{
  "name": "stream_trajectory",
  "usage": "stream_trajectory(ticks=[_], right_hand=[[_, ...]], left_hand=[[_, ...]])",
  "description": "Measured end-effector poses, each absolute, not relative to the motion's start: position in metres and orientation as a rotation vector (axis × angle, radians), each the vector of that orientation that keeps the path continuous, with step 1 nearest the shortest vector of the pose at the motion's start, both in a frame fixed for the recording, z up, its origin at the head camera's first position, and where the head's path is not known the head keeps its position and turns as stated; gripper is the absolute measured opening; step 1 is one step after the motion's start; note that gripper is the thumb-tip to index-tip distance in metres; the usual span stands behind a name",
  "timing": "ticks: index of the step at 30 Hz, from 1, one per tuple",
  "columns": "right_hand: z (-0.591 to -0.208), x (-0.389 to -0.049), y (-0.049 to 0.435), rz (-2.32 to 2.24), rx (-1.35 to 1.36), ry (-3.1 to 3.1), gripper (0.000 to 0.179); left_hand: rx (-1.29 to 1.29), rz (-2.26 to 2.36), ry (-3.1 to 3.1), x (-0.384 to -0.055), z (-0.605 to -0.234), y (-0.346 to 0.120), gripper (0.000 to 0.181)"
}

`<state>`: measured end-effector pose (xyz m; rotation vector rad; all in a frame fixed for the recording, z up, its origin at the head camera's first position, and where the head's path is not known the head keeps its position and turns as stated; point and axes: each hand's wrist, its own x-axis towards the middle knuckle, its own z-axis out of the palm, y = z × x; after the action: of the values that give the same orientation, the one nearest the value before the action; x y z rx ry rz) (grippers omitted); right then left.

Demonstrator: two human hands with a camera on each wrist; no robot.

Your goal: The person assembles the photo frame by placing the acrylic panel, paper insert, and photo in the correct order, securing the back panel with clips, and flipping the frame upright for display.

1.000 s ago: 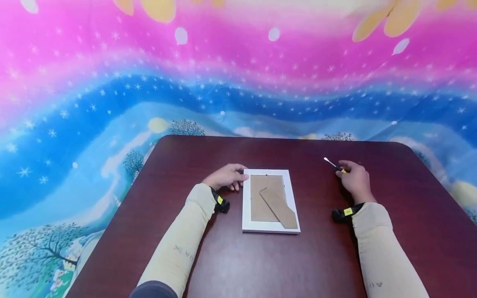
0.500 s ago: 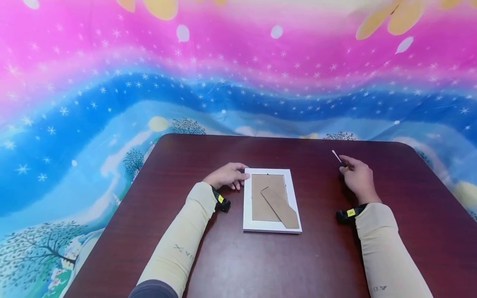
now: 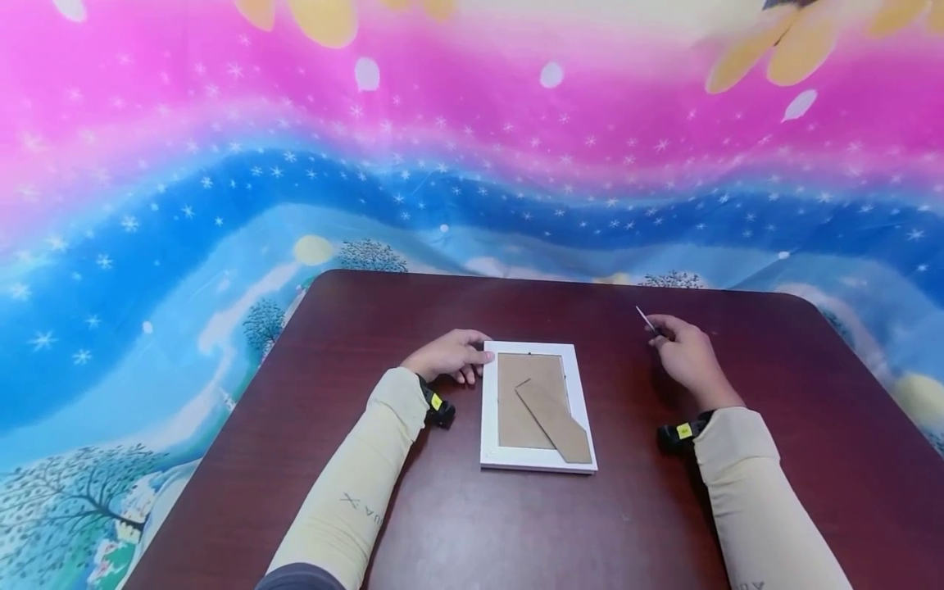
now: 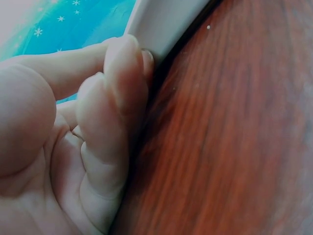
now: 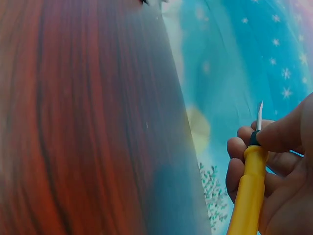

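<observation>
A white picture frame point(image 3: 490, 418) lies face down on the dark red-brown table, its brown backing board point(image 3: 527, 373) and slanted stand leg point(image 3: 560, 426) showing. My left hand point(image 3: 448, 356) holds the frame's far left corner, thumb on the white border; in the left wrist view the fingertips point(image 4: 127, 68) meet the white edge. To the right, apart from the frame and above the table, my right hand point(image 3: 686, 352) grips a screwdriver point(image 5: 248, 193). Its yellow handle and short metal blade show plainly in the right wrist view; in the head view fingers hide most of the handle.
The table point(image 3: 538, 533) has rounded far corners. Close behind it hangs a printed pink and blue cloth point(image 3: 472, 164). A black camera with a yellow label sits on each wrist, and long cream sleeves cover the forearms.
My right hand with the screwdriver shifted slightly right and away, then came back left. The blade now looks thinner in the head view. My left hand and the frame stay together in place.
</observation>
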<state>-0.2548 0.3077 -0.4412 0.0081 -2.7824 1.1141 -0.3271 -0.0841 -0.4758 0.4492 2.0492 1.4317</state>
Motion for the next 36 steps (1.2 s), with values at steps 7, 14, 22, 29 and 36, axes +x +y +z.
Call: stream_trajectory(ticks=[7,14,22,29,36], right_hand=[[-0.447,-0.259,0.302,1.125,0.04,-2.801,0.034],[-0.455,-0.262,0.299,1.129,0.072,-2.832,0.031],[-0.449,-0.269,0.29,1.116,0.198,-2.803,0.03],[-0.444,-0.272,0.285,1.123,0.24,-2.834,0.031],[-0.444,-0.275,0.277,1.109,0.314,-2.864,0.032]], left_hand=[[0.44,1.43,2.057,-0.328,-0.478,-0.083,0.042],[0.434,1.452,2.01,-0.326,-0.478,-0.081,0.044],[0.42,1.464,2.02,-0.326,-0.476,-0.084,0.046],[0.419,1.465,2.014,-0.326,-0.479,-0.084,0.047],[0.415,1.477,2.015,-0.325,-0.477,-0.084,0.045]])
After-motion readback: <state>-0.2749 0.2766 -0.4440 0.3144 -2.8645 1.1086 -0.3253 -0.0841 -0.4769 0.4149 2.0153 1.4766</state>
